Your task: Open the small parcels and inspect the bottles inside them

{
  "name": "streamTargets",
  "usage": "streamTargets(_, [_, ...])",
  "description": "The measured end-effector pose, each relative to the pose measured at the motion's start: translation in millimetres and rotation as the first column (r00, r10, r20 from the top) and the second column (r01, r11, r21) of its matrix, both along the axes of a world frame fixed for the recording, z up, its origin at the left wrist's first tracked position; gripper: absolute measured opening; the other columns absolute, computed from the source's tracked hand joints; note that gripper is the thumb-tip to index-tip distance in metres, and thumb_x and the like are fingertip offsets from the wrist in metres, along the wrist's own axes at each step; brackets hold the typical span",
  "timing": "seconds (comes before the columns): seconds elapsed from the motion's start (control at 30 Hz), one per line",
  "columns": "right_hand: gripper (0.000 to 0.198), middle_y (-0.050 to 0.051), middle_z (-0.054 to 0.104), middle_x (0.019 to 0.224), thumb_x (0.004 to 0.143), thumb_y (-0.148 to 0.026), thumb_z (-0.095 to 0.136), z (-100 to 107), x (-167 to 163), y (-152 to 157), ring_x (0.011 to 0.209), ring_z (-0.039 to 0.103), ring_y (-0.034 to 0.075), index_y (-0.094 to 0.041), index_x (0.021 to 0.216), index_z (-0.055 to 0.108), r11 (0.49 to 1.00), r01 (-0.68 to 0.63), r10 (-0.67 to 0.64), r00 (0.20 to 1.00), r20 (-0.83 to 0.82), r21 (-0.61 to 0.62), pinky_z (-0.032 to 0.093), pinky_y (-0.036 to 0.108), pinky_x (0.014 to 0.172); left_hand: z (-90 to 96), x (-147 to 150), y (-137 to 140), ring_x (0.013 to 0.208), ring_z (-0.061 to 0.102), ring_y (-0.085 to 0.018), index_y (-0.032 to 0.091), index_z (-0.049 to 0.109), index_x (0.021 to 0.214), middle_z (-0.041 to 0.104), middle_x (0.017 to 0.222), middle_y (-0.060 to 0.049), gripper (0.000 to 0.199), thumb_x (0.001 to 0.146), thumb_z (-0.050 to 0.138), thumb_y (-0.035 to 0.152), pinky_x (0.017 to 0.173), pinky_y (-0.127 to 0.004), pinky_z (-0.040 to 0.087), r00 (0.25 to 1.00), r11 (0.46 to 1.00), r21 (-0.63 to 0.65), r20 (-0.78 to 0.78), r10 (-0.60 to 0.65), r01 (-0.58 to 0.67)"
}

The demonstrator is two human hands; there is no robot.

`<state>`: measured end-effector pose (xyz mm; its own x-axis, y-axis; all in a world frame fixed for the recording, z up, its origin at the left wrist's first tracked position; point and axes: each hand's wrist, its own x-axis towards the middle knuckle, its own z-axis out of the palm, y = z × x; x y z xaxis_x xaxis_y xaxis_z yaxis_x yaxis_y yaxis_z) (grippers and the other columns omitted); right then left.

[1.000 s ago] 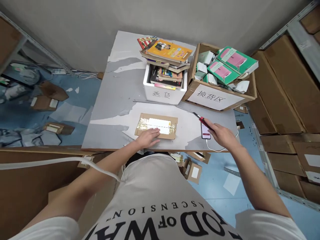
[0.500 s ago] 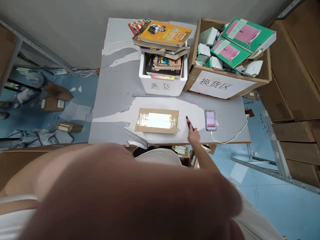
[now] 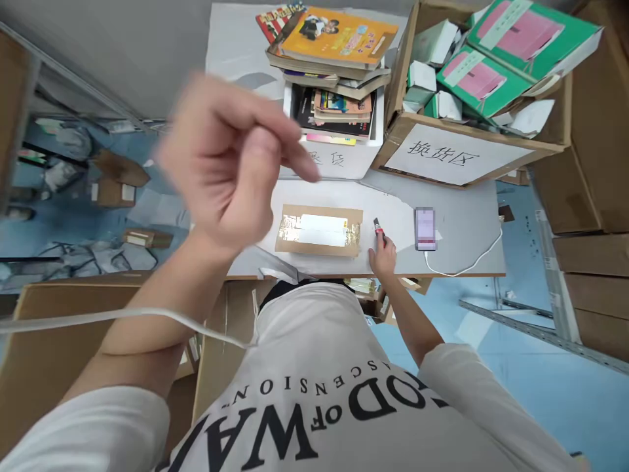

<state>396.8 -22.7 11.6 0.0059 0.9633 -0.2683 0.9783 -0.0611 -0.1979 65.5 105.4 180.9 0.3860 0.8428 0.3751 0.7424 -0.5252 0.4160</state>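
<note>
My left hand [image 3: 230,151] is raised in the air close to the camera, above the table's left part. Its index finger points to the right, the other fingers are loosely bent, and nothing shows in it. On the table my right hand [image 3: 383,257] is closed around a red and black utility knife [image 3: 379,229], whose tip points away from me. Left of the knife lies a flat cardboard parcel [image 3: 319,248] with a white label and clear tape at its ends. Neither hand touches the parcel.
Behind the parcel, a white foam box [image 3: 344,164] holds stacked books [image 3: 339,39]. Beside it, a large carton [image 3: 491,154] is full of green and white boxes. A phone [image 3: 425,228] with a white cable lies at the right. Metal shelving [image 3: 545,334] and stacked cartons [image 3: 584,262] stand farther right.
My left hand and arm, which covered the lower view, have moved up and forward, uncovering my shirt. My right hand keeps hold of the utility knife. The view has shifted slightly.
</note>
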Motion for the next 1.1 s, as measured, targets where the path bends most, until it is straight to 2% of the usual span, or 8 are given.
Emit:
streamTargets(0.13, [0.069,0.020,0.039,0.134,0.085,-0.029,0.042,-14,-13,-5,0.124,0.038,0.031,-0.012,0.148,0.020,0.994,0.105,-0.094,0.969,-0.229,0.040,0.037,0.050,0.100,-61.5,-16,26,0.095,0.067,-0.023,0.013,0.054,0.109,0.068,0.100,-0.010,0.040,0.084,0.044,0.042,0.084,-0.042,0.056,0.990,0.922,-0.377,0.071,0.118,-0.083])
streamTargets(0.23, [0.072,0.018,0.036,0.140,0.082,-0.027,0.049,-25,-21,-7,0.130,0.036,0.028,-0.014,0.147,0.022,0.997,0.074,-0.077,0.929,-0.363,-0.023,0.034,0.046,0.106,-133.9,-37,0,0.093,0.067,-0.026,0.009,0.059,0.105,0.069,0.104,-0.016,0.039,0.073,0.053,0.030,0.085,-0.042,0.054,0.960,0.711,-0.671,-0.006,0.278,-0.210])
streamTargets(0.3, [0.071,0.018,0.033,0.143,0.081,-0.026,0.051,-30,-25,-8,0.133,0.033,0.026,-0.012,0.145,0.025,0.995,0.084,-0.100,0.895,-0.434,-0.056,0.032,0.043,0.109,-170.7,-47,-28,0.097,0.066,-0.028,0.010,0.061,0.103,0.070,0.103,-0.014,0.040,0.066,0.057,0.026,0.086,-0.040,0.053,0.963,0.594,-0.795,0.049,0.265,-0.123])
streamTargets(0.4, [0.062,0.019,0.037,0.143,0.083,-0.025,0.049,-36,-31,-6,0.134,0.034,0.025,-0.010,0.140,0.033,0.992,0.099,-0.127,0.844,-0.522,-0.082,0.032,0.041,0.109,-197.1,-46,-62,0.097,0.066,-0.030,0.013,0.064,0.094,0.071,0.100,-0.012,0.037,0.060,0.063,0.027,0.086,-0.040,0.053,0.970,0.569,-0.821,0.099,0.221,-0.046])
streamTargets(0.63, [0.046,0.015,0.057,0.121,0.081,-0.018,0.048,-37,-38,1,0.106,0.057,0.020,-0.013,0.127,0.042,0.975,0.163,-0.222,0.766,-0.603,-0.152,0.048,0.036,0.090,-192.2,-25,-75,0.088,0.067,-0.028,0.012,0.066,0.089,0.073,0.086,-0.009,0.046,0.055,0.077,0.041,0.082,-0.040,0.054,0.911,0.511,-0.853,0.123,0.395,-0.106])
streamTargets(0.87, [0.043,0.011,0.060,0.111,0.077,-0.014,0.052,-39,-39,10,0.097,0.058,0.020,-0.015,0.120,0.053,0.964,0.246,-0.252,0.707,-0.661,-0.105,0.049,0.035,0.089,-167.1,-25,-80,0.111,0.059,-0.035,0.015,0.064,0.112,0.067,0.115,-0.014,0.079,0.050,0.078,0.061,0.100,-0.047,0.045,0.861,0.407,-0.912,0.254,0.441,0.061])
streamTargets(1.0, [0.058,0.014,0.055,0.123,0.076,-0.016,0.053,-39,-30,6,0.110,0.054,0.024,-0.014,0.134,0.045,0.980,0.188,-0.189,0.772,-0.607,-0.065,0.044,0.038,0.097,-159.5,-33,-66,0.129,0.044,-0.036,0.017,0.049,0.134,0.050,0.139,-0.016,0.092,0.064,0.059,0.075,0.107,-0.049,0.036,0.836,0.485,-0.869,0.335,0.435,0.096])
streamTargets(1.1, [0.068,0.015,0.045,0.136,0.076,-0.017,0.053,-35,-12,0,0.129,0.040,0.029,-0.017,0.142,0.037,0.951,0.308,-0.280,0.824,-0.493,-0.024,0.034,0.043,0.108,-149.6,-33,-41,0.137,0.031,-0.036,0.022,0.027,0.148,0.024,0.154,-0.015,0.094,0.072,0.058,0.068,0.109,-0.051,0.031,0.876,0.601,-0.799,0.308,0.372,0.026])
